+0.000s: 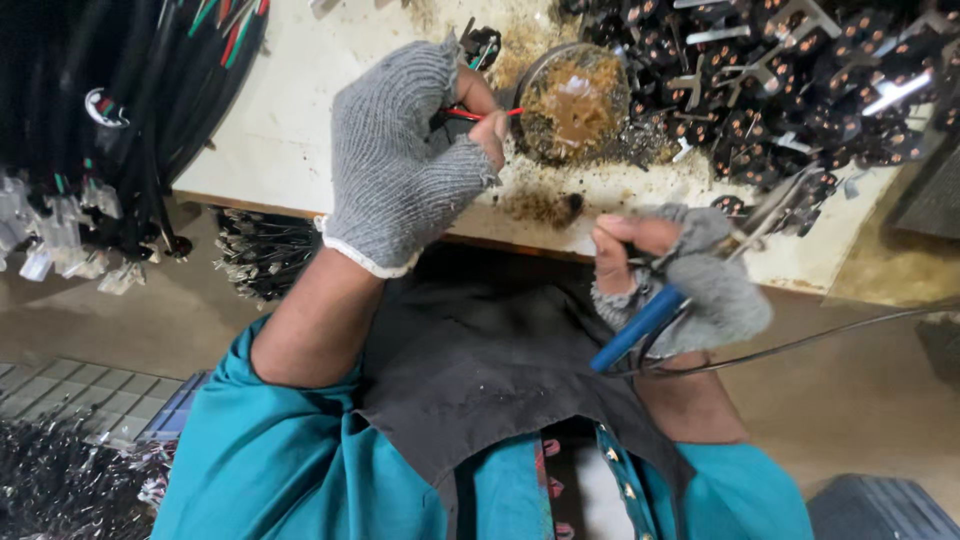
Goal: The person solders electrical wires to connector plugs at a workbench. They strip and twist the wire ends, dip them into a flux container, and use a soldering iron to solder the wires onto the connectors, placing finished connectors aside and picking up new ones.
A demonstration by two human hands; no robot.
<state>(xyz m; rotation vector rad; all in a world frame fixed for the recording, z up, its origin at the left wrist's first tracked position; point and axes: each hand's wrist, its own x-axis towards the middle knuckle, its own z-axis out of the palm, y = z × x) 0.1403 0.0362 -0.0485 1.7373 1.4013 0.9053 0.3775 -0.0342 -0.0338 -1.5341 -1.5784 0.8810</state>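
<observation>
While the left hand [400, 165] pinches a red wire [470, 114] at the rim of the round flux tin [573, 100], the right hand [680, 280] below it clasps a blue-handled soldering tool [640, 325]. Right of the tin lies a heap of black plug parts [800, 100], so much work seems left.

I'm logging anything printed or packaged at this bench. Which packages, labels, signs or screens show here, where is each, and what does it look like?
Round label: on the black cable bundle at upper left; small white disc with red and dark marks, too small to read.
No packages, signs or screens show.
</observation>
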